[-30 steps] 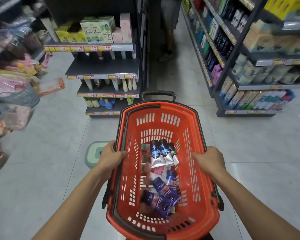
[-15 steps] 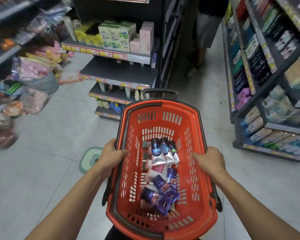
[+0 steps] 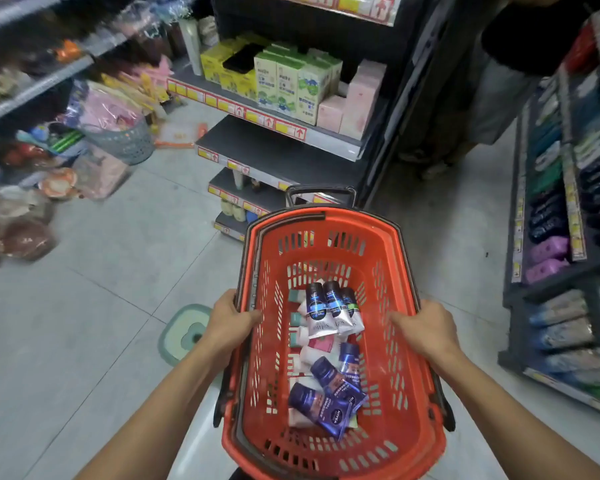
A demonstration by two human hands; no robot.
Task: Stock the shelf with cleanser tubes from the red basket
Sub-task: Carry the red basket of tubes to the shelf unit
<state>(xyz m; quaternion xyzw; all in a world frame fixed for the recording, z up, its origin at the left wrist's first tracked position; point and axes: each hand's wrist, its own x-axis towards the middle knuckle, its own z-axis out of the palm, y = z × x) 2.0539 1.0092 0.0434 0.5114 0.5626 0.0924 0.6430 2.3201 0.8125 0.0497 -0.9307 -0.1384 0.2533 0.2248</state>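
Red plastic filled the middle of my view: the red basket, which I carried in front of me with a hand on each long side. My left hand gripped the left rim, fingers curled over the edge and into the basket. My right hand gripped the right rim the same way, fingers hooked inside the slotted wall.

Down on the basket floor lay the cleanser tubes in a loose heap. Three with dark caps and white bodies sat side by side toward the far end, caps pointing away from me. Nearer to me, dark blue tubes lay crossed over one another, with pale and pink ones partly buried beneath them.

Ahead and to the left stood the shelf, a dark tiered unit with yellow and red price tags along its edges. Green and yellow boxes and pink boxes stood on an upper tier. Another person stood in the aisle beyond the basket, to the right of that unit. A small green mat lay on the grey tiled floor just left of my left wrist.
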